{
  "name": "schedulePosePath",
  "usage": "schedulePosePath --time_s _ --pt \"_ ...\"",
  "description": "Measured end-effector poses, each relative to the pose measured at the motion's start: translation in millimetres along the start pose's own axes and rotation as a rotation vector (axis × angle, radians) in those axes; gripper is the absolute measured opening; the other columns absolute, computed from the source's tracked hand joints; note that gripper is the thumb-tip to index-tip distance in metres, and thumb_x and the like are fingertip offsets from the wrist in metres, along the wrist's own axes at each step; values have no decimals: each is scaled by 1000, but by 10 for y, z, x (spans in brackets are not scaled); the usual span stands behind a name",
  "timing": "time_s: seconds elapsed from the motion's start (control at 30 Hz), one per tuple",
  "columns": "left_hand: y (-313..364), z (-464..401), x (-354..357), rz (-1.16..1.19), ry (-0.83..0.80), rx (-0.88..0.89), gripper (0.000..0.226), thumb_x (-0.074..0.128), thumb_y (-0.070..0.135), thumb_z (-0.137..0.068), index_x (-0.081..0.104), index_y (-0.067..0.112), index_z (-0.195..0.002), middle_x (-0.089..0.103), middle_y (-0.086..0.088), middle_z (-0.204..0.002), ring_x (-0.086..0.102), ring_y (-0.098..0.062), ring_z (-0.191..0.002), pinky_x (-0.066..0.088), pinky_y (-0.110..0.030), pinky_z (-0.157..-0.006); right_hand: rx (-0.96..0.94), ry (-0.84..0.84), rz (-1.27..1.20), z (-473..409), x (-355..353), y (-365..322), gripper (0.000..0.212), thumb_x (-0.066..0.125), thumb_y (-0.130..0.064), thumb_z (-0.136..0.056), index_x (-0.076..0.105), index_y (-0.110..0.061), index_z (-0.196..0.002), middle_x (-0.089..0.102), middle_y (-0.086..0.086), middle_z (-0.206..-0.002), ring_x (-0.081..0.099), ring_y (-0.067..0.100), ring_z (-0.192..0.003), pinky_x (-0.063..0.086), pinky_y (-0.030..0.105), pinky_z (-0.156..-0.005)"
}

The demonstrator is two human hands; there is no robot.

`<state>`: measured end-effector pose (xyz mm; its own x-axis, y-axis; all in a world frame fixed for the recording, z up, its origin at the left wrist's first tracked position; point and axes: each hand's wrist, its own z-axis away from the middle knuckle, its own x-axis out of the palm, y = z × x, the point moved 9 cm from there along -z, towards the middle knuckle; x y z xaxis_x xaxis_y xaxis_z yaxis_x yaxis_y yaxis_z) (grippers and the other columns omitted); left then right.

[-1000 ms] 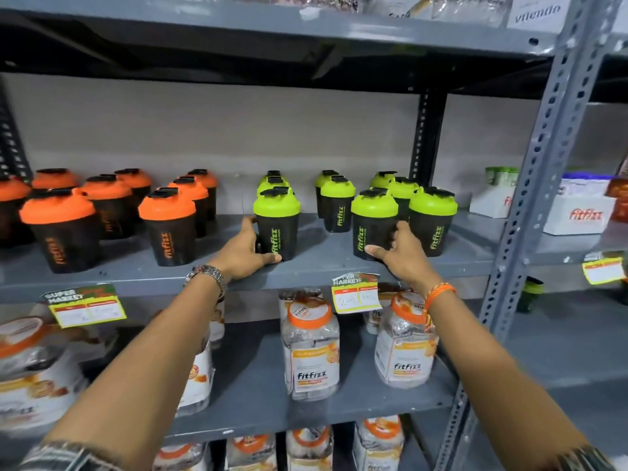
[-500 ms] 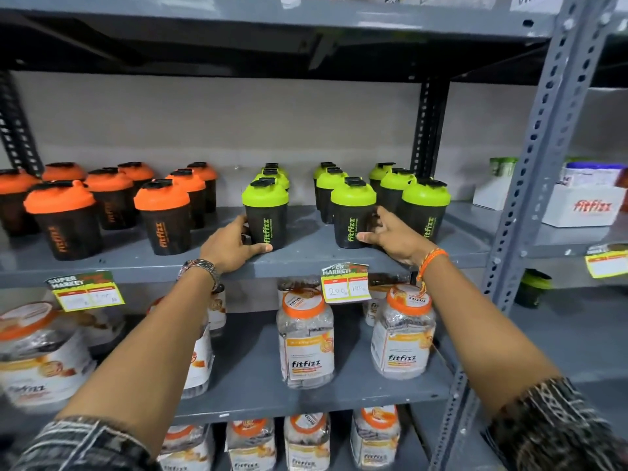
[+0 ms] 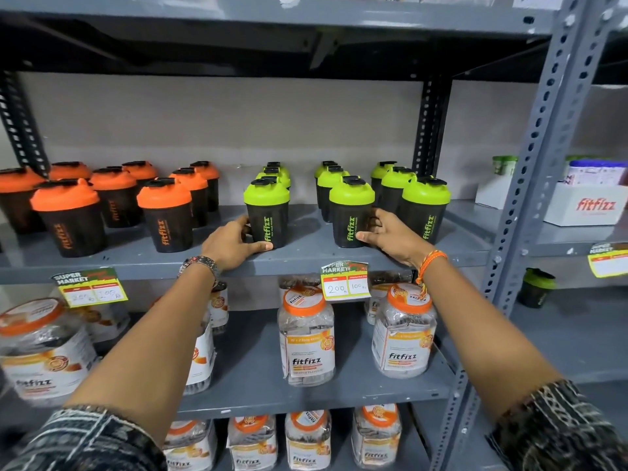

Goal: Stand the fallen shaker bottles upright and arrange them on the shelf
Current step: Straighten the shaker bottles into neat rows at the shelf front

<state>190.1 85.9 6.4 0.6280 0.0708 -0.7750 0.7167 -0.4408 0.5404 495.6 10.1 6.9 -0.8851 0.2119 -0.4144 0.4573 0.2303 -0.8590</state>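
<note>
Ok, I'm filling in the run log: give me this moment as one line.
left hand on front green-lid shaker | right hand on middle green-lid shaker | both upright on shelf | none fallen in view

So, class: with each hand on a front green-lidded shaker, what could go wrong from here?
1. The left hand and right hand grip only the bases of their tall green shakers; a push could tip them.
2. Both stand near the shelf's front edge; pulled forward, they might fall.
3. More green shakers stand close behind; a shove could topple them.
</note>
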Motion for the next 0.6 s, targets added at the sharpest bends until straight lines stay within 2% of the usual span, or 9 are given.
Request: schedulePosePath --time_s 0.13,0.33,0.53,0.6 --pt "5 3 0 -3 -3 8 72 77 55 -77 53 24 -137 68 -5 -135 65 -27 -118 53 -45 -98 10 -2 17 -4 10 13 54 67 0 -91 45 -7 -140 63 5 -128 62 12 -113 47 31 -105" --pt "7 3 2 5 -4 16 70 78 54 -77 54 25 -136 69 -4 -133 65 -26 -117 53 -44 -98 16 -11 11 11 27 -14 52 66 1 -91 46 -8 -139 63 7 -129 60 17 -119 46 32 -107" --pt "10 7 -10 5 2 21 71 79 52 -77 54 25 -138 69 -4 -134 65 -26 -119 52 -42 -98 40 7 33 55 25 -49 56 66 3 -90 44 -8 -140 62 5 -128 62 13 -115 46 35 -109" --pt "-4 8 -25 -7 0 24 79 80 53 -75 50 24 -142 65 -5 -140 62 -27 -125 51 -42 -101 52 11 69 117 26 -111 64 68 3 -89 38 -6 -145 59 9 -135 60 21 -124 47 32 -106"
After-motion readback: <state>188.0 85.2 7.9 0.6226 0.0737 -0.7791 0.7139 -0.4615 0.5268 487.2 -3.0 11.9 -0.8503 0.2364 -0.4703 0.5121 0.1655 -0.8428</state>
